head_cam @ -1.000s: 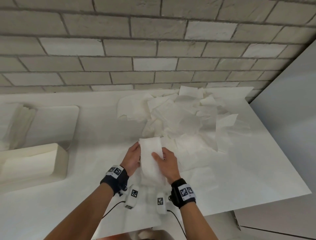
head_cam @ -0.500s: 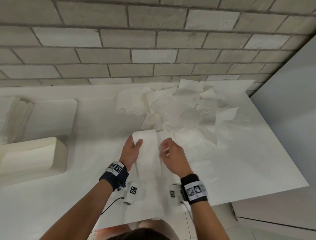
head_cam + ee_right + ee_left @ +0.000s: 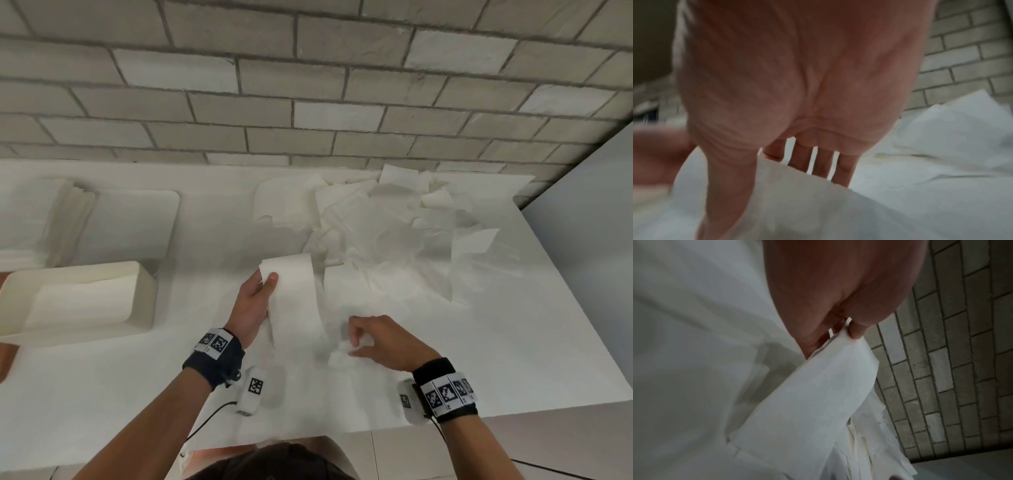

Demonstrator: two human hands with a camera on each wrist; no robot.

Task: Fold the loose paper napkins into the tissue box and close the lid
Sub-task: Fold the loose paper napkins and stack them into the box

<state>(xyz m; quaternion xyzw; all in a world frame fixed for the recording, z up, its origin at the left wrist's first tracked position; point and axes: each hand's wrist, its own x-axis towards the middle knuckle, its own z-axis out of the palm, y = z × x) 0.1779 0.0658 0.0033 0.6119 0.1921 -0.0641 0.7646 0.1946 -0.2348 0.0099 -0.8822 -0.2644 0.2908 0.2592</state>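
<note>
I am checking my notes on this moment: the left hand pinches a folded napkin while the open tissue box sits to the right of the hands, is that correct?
Not quite. The left hand does pinch the folded napkin, but the open tissue box sits to the left of the hands, as the head view shows.

One tissue box (image 3: 78,301), one lid (image 3: 130,222), one napkin pile (image 3: 394,233), one folded napkin (image 3: 298,301), two hands.

Head view: bright, even, diffuse light; white countertop (image 3: 445,359) near overexposed, low contrast with white paper napkins (image 3: 394,233) | soft faint shadows | grey brick wall (image 3: 308,85) courses bow at edges | Left wrist: dim, slight blur | Right wrist: heavy motion blur, palm (image 3: 797,73) unsharp
</note>
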